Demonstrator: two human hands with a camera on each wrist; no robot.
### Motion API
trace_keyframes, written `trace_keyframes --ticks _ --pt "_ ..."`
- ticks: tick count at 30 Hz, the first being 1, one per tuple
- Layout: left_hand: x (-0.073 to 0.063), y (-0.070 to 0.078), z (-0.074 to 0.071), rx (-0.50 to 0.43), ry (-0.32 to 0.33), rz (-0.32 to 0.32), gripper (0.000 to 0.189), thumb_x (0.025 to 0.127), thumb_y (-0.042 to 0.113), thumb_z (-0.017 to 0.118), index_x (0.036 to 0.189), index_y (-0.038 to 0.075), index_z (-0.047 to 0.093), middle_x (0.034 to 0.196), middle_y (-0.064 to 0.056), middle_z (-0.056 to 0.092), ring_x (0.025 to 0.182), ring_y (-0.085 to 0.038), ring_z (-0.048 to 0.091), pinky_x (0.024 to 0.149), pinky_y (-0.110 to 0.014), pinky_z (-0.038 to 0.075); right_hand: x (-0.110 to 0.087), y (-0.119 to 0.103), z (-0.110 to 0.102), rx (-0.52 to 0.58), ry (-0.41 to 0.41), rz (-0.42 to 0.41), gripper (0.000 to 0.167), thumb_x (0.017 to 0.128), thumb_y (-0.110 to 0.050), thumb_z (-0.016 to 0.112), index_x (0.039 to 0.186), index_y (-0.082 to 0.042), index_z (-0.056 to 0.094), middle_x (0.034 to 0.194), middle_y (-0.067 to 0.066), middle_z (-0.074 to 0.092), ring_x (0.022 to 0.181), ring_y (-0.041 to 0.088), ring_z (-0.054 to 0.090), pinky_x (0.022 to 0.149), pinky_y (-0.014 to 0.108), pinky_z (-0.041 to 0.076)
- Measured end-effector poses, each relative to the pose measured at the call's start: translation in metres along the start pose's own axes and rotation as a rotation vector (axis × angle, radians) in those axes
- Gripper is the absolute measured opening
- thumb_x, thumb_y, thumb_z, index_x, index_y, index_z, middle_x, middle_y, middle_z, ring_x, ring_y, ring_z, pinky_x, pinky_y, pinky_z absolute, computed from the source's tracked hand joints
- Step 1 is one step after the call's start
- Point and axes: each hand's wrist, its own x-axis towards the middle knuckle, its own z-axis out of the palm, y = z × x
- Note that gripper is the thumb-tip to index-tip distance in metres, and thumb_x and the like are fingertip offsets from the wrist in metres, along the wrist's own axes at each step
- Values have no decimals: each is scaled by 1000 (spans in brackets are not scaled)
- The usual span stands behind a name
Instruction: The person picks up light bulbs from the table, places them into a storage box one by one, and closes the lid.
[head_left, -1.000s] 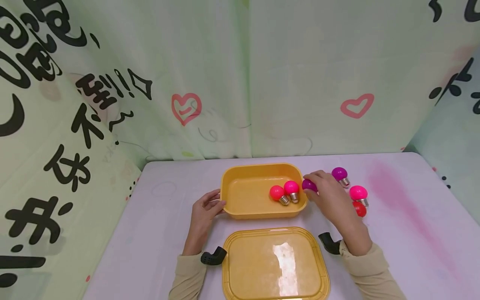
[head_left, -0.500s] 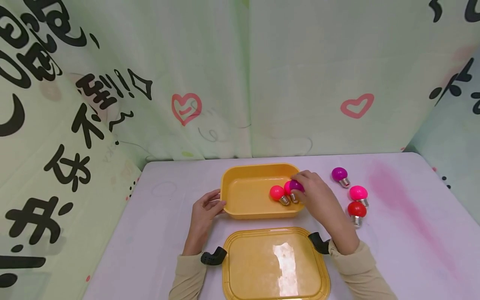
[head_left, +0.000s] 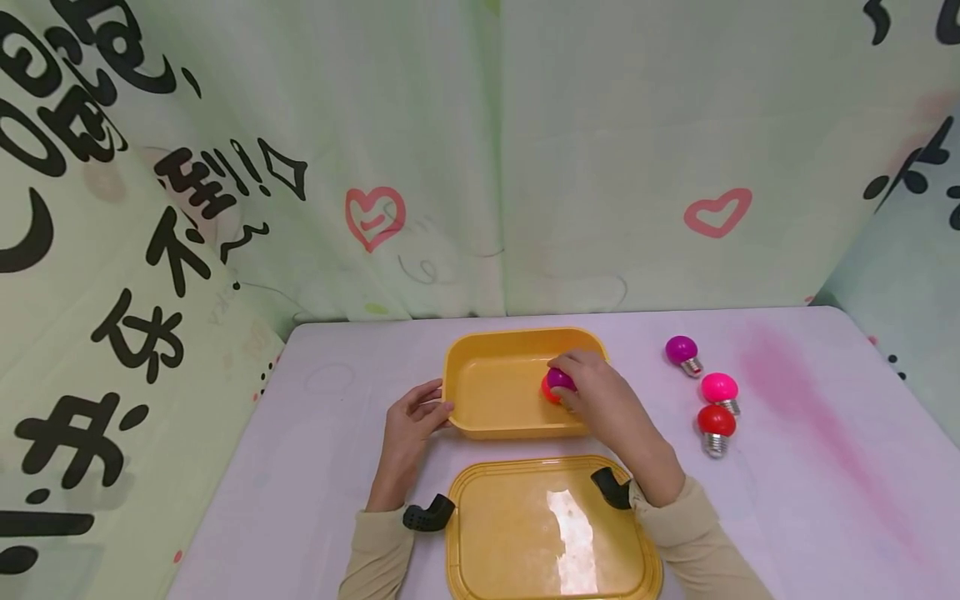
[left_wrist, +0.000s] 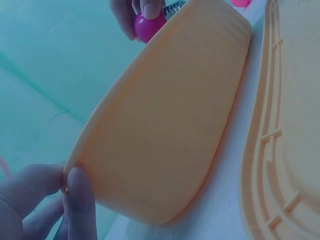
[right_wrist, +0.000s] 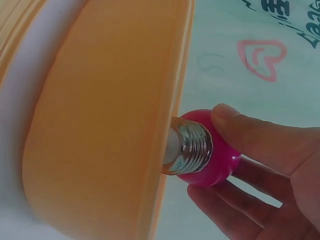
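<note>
My left hand pinches the rim of a yellow plastic box at its left end; thumb and fingers grip that rim in the left wrist view. Over the box's right half, my right hand holds a purple light bulb by its round part. Its silver screw base points down toward the box in the right wrist view, overlapping the rim there. A red bulb inside the box shows partly beside the held one. The pink bulb in the box is hidden behind my right hand.
A yellow lid lies on the table in front of the box, between my forearms. To the right are a purple bulb, a pink bulb and a red bulb. Printed curtains stand behind the table.
My right hand has carried the purple bulb leftward from the box's right rim to above its inside, covering the pink bulb. My left hand stays on the rim.
</note>
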Motion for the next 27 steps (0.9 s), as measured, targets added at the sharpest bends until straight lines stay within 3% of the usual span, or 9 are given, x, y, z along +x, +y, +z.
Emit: trace_keyframes --ticks 14,27 --pt "2 -3 -1 -1 -9 6 45 88 4 74 131 4 61 123 -20 59 93 -16 65 76 -23 60 11 -12 19 -6 -56 -45 37 83 -9 79 117 0 69 117 15 66 113 34 60 94 46 56" --pt "3 -3 -1 3 -5 -6 45 88 5 74 131 5 62 123 -20 59 93 -17 64 76 -23 60 19 -12 36 -25 -79 -98 31 83 -8 79 111 1 70 111 13 69 105 31 64 92 43 57"
